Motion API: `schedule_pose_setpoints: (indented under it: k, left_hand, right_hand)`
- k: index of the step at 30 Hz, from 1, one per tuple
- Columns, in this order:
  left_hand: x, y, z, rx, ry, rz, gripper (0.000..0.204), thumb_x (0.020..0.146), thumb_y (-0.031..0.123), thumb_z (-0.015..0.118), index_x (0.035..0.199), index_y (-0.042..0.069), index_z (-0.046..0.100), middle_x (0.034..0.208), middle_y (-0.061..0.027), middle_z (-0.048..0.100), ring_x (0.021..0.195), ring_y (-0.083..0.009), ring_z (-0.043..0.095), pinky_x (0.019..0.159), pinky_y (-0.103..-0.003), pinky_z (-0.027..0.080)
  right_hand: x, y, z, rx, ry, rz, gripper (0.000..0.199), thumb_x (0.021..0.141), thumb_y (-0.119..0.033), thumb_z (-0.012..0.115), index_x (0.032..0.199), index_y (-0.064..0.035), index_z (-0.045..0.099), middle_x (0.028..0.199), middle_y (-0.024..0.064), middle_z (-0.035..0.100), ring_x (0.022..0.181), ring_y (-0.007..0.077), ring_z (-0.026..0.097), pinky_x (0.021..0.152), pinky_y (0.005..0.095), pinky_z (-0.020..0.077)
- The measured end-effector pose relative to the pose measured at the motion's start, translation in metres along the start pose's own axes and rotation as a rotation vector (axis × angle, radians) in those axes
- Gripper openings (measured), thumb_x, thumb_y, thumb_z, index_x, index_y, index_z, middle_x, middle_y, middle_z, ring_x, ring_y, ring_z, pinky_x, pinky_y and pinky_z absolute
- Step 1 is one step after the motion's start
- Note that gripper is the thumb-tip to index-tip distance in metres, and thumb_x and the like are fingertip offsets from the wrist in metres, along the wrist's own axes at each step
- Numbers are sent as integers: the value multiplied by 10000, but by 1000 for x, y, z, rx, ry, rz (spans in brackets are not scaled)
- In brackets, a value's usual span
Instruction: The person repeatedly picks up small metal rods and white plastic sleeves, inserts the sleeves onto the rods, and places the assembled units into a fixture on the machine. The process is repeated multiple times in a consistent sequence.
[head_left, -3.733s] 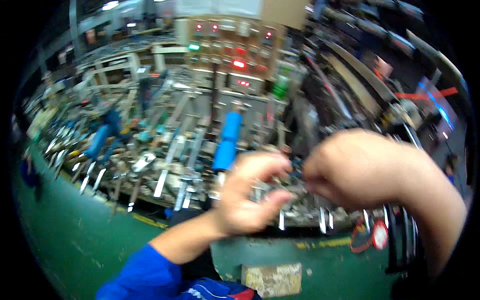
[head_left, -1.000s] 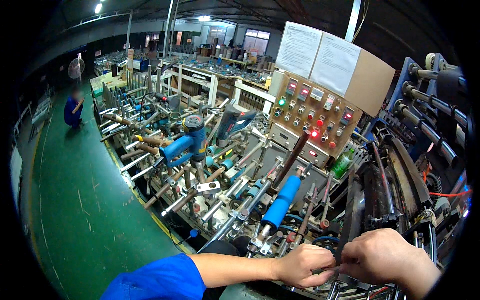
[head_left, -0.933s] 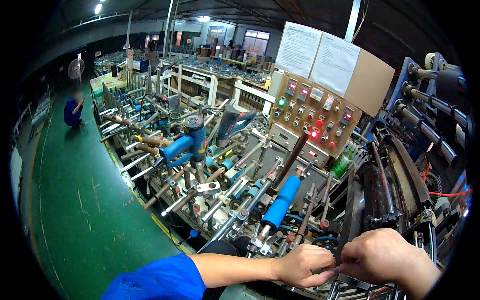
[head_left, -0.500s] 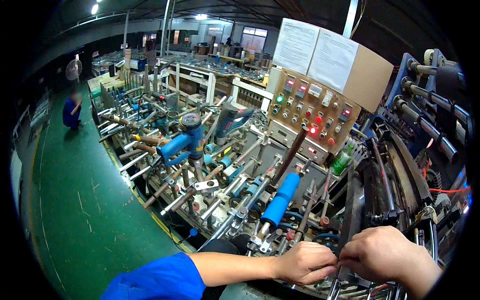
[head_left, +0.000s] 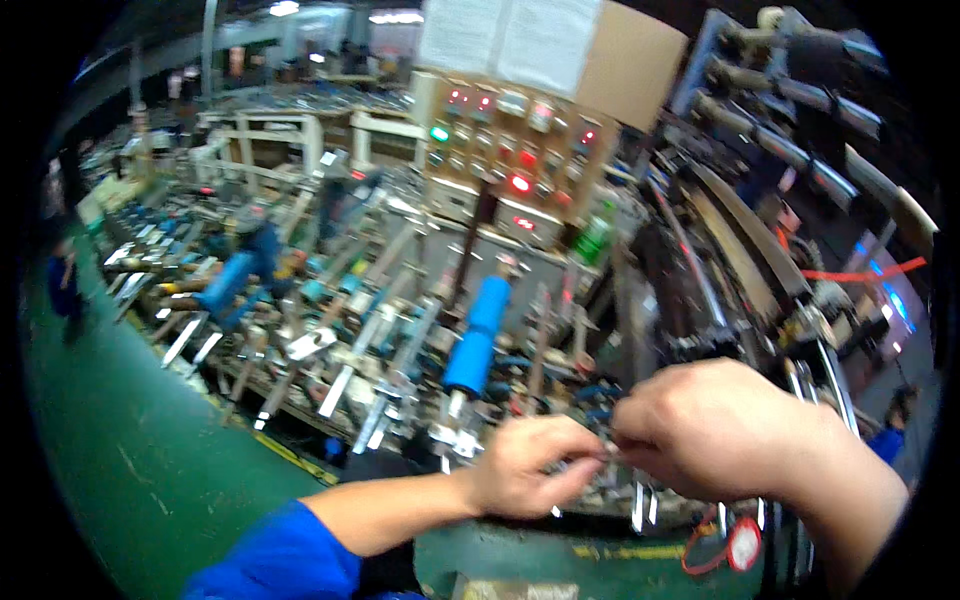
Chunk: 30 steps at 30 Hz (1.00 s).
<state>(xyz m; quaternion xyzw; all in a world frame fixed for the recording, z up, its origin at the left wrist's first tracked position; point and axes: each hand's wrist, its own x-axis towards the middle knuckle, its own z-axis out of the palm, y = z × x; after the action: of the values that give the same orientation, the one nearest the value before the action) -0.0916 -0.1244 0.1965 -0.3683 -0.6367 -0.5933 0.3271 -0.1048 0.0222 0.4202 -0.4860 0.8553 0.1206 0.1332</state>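
Observation:
My left hand (head_left: 530, 465) and my right hand (head_left: 715, 425) meet fingertip to fingertip low in the head view, over the near edge of a large machine. Between the fingertips they pinch a small pale part (head_left: 603, 455); it is too blurred to name. My left sleeve (head_left: 280, 555) is blue. Just beyond my left hand a blue roller (head_left: 477, 333) stands among metal rods and brackets (head_left: 350, 350). The near machine parts under my hands are hidden.
A beige control panel (head_left: 505, 140) with red and green lamps stands behind, with a cardboard box (head_left: 600, 50) on top. Black rollers and belts (head_left: 740, 250) run at right. Green floor (head_left: 110, 450) lies at left, where a person in blue (head_left: 65, 285) stands.
The view has swung and blurred. My hands sit higher and larger in the picture and stay joined at the fingertips on the small part.

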Motion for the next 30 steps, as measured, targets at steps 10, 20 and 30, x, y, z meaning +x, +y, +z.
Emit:
schedule_pose_setpoints:
  k: [10,20,30]
  left_hand:
    - [3,-2,6,-21,71,-53,156,836,36,772,954,20,672,846,-112,721,721,-223,705,645,-324,546]
    - [5,1,2,-14,26,-16,147,838,25,770,941,16,666,849,-113,725,716,-218,706,629,-313,546]
    - [8,4,0,92,92,126,228,784,24,831,972,39,704,855,-100,726,701,-229,704,606,-328,555]
  right_hand:
    - [-3,12,3,69,-133,116,174,849,-105,634,983,-32,718,895,200,735,891,389,723,789,483,572]
    - [1,8,5,106,-165,126,244,962,-242,582,991,-41,719,903,203,734,901,393,718,812,495,571]
    - [2,4,1,221,-239,140,285,990,-264,558,988,-19,704,883,216,724,894,422,703,819,505,560]
